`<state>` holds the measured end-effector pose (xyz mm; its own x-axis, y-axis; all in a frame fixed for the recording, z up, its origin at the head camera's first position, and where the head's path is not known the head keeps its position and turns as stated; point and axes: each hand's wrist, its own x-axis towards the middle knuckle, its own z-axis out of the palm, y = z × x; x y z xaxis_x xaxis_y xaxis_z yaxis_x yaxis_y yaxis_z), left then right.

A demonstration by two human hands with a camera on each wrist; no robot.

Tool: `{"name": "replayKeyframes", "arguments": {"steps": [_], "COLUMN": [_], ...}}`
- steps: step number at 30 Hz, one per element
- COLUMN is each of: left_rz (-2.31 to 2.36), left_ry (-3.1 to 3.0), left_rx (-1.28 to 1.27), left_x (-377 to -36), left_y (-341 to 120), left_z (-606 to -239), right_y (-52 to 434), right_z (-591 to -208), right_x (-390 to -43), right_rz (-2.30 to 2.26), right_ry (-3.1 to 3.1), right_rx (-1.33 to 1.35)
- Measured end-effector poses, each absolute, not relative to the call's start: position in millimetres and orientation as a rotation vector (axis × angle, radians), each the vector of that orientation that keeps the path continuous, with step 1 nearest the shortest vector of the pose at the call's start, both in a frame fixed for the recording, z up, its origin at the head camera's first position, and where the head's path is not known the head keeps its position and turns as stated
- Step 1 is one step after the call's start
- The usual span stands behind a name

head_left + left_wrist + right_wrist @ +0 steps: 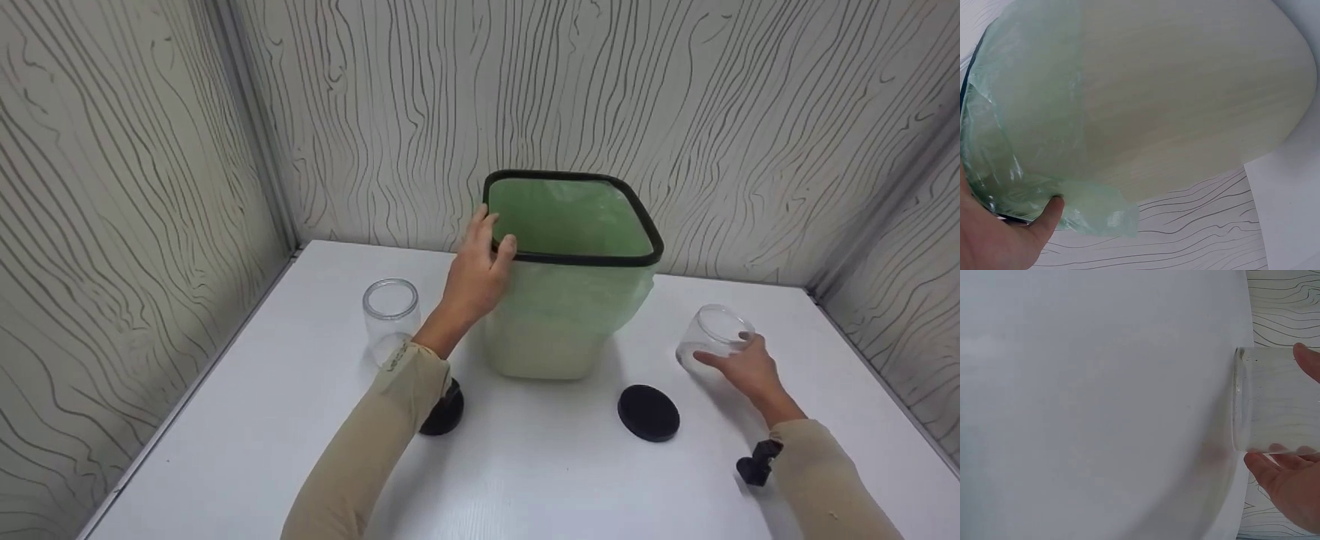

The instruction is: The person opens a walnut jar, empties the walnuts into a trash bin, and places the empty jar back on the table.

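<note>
A trash bin (551, 352) with a black rim and a pale green liner bag (570, 292) stands tilted toward the back of the table. My left hand (474, 277) grips the bin's rim at the left front corner, its thumb (1049, 216) pressed against the liner outside. To the right of the bin, my right hand (752, 369) holds a clear jar (694, 343) with no lid on it, thumb on one side and fingers on the other. In the right wrist view the jar (1275, 399) shows its base close to the white tabletop.
Another clear lidless jar (390, 319) stands left of the bin, partly behind my left forearm. One round black lid (649, 413) lies right of the bin. A second black round piece (442, 416) is partly covered by my left sleeve. Patterned walls (420, 112) enclose the table.
</note>
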<state>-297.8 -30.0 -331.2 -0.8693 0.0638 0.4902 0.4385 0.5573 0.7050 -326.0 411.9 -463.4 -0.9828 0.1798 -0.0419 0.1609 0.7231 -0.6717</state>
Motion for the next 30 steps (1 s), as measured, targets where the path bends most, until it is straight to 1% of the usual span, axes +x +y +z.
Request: {"name": "replayKeyframes", "arguments": {"steps": [8,19,22,26,30], "left_rz": [-1.254,-1.287,-1.284,-1.258,-1.21], "left_ry": [-2.384,-2.396,-2.401,-2.411,-2.435], "left_rx": [-0.427,-0.455,-0.449,-0.439,-0.397], "left_x": [-301,-302,-301,-299,-293], "left_y": [-22,-17,-19,-27,-36], "left_z": [-333,-333,-332,-330,-332], "right_y": [421,425,421,412,401], "right_z": [-465,-469,-467,-465,-464], "right_x": [-328,-324,-321,-316,-306], "right_rz": [1.117,1.149,1.154,1.129,1.024], "right_ry": [-2.899,-2.882,-2.877,-2.824,-2.757], "right_rx": [-0.395,-0.456,-0.429,-0.329,-0.251]}}
